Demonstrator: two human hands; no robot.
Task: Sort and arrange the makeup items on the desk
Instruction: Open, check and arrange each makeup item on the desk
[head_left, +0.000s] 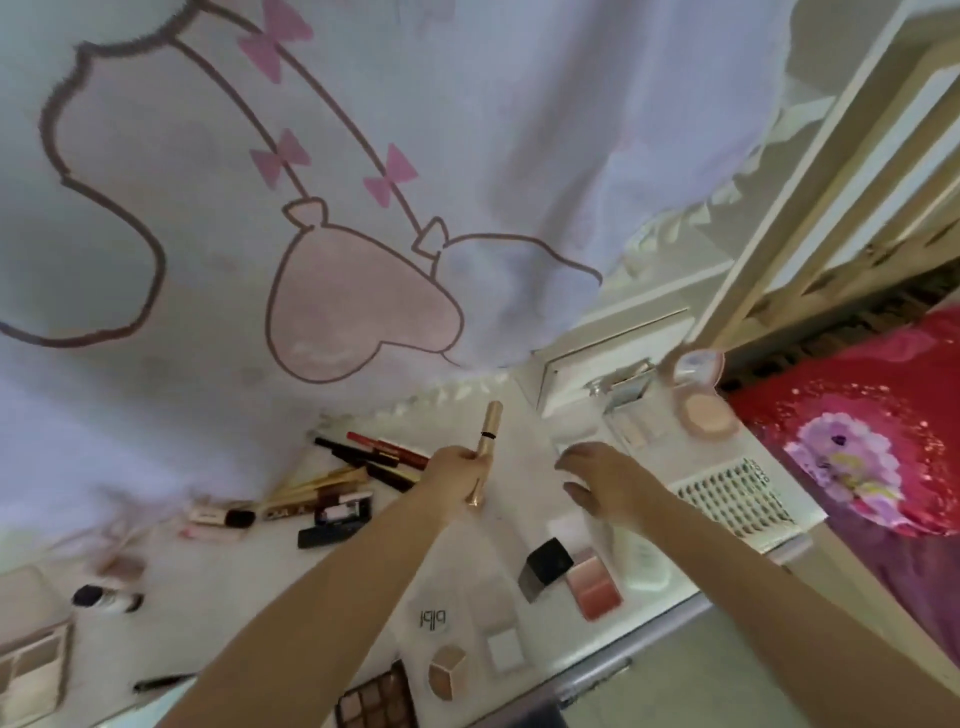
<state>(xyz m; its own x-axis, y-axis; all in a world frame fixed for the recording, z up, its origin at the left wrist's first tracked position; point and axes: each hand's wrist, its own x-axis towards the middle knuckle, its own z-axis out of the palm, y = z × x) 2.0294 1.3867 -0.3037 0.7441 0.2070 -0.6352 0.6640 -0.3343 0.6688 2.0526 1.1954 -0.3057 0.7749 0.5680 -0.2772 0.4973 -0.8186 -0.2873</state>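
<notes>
Head view: pencils (379, 452) beside left hand (457, 483).

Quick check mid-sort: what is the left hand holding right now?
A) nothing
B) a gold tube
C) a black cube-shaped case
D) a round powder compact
B: the left hand grips a gold tube above the desk, while the right hand hovers open with nothing in it.

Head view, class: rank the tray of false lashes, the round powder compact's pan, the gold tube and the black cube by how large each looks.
1. Tray of false lashes
2. Gold tube, partly hidden by the left hand gripping it
3. Powder compact's pan and black cube: too alike to separate, and the cube sits nearer the camera.
</notes>
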